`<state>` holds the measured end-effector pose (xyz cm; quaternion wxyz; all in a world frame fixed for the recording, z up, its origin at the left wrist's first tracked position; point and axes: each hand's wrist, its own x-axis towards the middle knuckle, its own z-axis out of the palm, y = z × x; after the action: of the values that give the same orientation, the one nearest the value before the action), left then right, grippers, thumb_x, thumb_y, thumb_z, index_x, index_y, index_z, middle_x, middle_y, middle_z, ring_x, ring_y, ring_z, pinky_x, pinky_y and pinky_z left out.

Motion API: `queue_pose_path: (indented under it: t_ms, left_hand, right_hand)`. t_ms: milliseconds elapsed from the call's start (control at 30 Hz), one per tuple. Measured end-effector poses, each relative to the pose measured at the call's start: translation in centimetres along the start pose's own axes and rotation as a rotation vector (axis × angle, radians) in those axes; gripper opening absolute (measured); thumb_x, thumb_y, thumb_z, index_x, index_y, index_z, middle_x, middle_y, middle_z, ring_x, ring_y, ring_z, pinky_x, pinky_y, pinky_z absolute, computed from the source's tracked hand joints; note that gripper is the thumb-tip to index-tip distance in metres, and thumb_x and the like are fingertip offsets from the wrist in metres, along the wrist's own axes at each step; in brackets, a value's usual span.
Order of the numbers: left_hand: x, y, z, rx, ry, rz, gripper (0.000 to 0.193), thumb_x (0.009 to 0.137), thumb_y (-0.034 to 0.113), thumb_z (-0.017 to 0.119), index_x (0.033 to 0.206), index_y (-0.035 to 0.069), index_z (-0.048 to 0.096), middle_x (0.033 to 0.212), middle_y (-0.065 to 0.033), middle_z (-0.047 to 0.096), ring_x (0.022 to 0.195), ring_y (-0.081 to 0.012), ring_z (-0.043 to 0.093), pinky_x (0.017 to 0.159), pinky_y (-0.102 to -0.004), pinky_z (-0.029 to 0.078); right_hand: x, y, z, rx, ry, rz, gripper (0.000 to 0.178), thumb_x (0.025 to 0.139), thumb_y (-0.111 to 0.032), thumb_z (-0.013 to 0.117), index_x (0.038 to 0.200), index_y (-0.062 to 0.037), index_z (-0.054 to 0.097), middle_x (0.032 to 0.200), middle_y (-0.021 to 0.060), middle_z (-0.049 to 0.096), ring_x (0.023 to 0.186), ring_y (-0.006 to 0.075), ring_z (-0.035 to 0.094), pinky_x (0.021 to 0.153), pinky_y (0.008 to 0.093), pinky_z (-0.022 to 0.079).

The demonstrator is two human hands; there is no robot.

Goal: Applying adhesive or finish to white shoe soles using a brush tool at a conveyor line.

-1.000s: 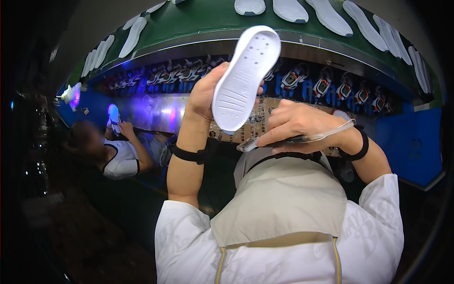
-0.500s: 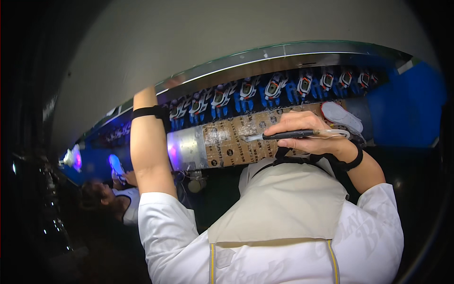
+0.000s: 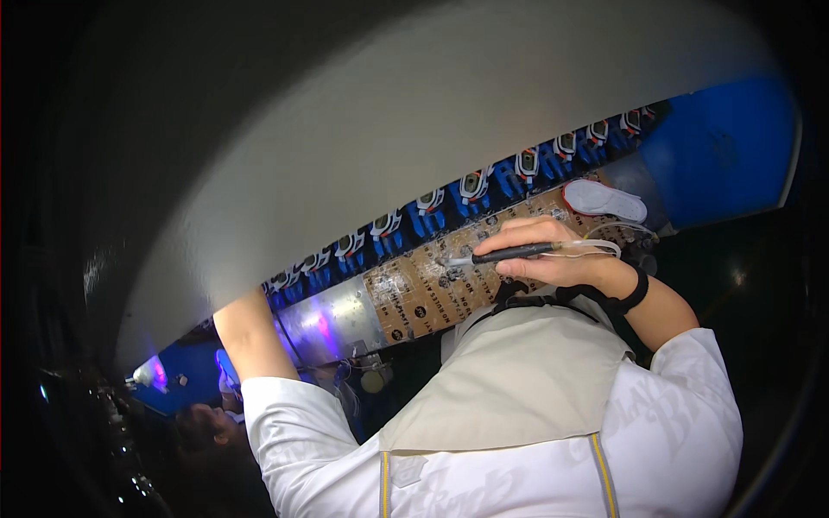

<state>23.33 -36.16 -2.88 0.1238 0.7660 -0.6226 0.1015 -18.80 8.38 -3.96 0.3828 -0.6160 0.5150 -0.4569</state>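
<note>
My right hand (image 3: pixel 553 250) is closed round a brush pen (image 3: pixel 509 254) with a dark handle, a pale tip and a clear tube trailing toward my wrist. Its tip points left, over a ledge covered in printed brown tape (image 3: pixel 414 298). Just beyond that hand, a pale shoe sole with a red edge (image 3: pixel 604 200) lies at the ledge's right end. My left forearm (image 3: pixel 250 337) reaches up behind a large grey panel (image 3: pixel 345 155), which hides the hand and whatever it may touch.
Past the ledge runs a row of several white-and-orange shoe uppers (image 3: pixel 473 186) on blue supports. A bare metal stretch (image 3: pixel 324 332) continues the ledge leftward. At the far left are a purple-lit lamp (image 3: pixel 154 373) and another person (image 3: pixel 207 423). A blue surface (image 3: pixel 725 155) stands at the right.
The view has tilted and the grey panel covers more of it. My left hand and its wristband have passed out of sight behind the panel. My right hand still holds the brush pen.
</note>
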Motion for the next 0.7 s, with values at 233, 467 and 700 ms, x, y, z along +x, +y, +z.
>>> queue_pose_path:
  t_ms: [233, 467, 700]
  left_hand:
    - [-6.2, 1.1, -7.6, -0.526, 0.465, -0.034, 0.026, 0.102, 0.017, 0.060, 0.119, -0.003, 0.064, 0.112, -0.0193, 0.070, 0.096, -0.0244, 0.068, 0.084, -0.0403, 0.058]
    - [-22.3, 0.5, -4.6, -1.818, -0.231, -0.123, 0.012, 0.098, 0.010, 0.065, 0.096, -0.001, 0.070, 0.092, -0.0112, 0.074, 0.078, -0.0198, 0.072, 0.073, -0.0322, 0.058]
    - [-38.3, 5.0, -4.5, -2.307, -1.183, -0.369, 0.067, 0.102, 0.057, 0.043, 0.140, 0.002, 0.054, 0.121, -0.0232, 0.067, 0.110, -0.0395, 0.069, 0.095, -0.0522, 0.057]
  right_hand:
    - [1.7, 1.5, 0.8, 0.195, 0.148, 0.097, 0.026, 0.091, -0.012, 0.071, 0.114, -0.0010, 0.075, 0.100, 0.0065, 0.074, 0.089, 0.0135, 0.065, 0.083, 0.0281, 0.053]
    - [2.6, 2.7, 1.3, 0.529, 0.211, 0.126, 0.024, 0.094, -0.017, 0.071, 0.112, -0.0016, 0.075, 0.087, -0.0022, 0.066, 0.080, 0.0062, 0.055, 0.075, 0.0230, 0.045]
    - [4.6, 0.4, 3.7, 0.432, 0.028, 0.129, 0.027, 0.090, -0.016, 0.072, 0.112, 0.0003, 0.075, 0.090, 0.0009, 0.069, 0.078, 0.0059, 0.055, 0.073, 0.0225, 0.045]
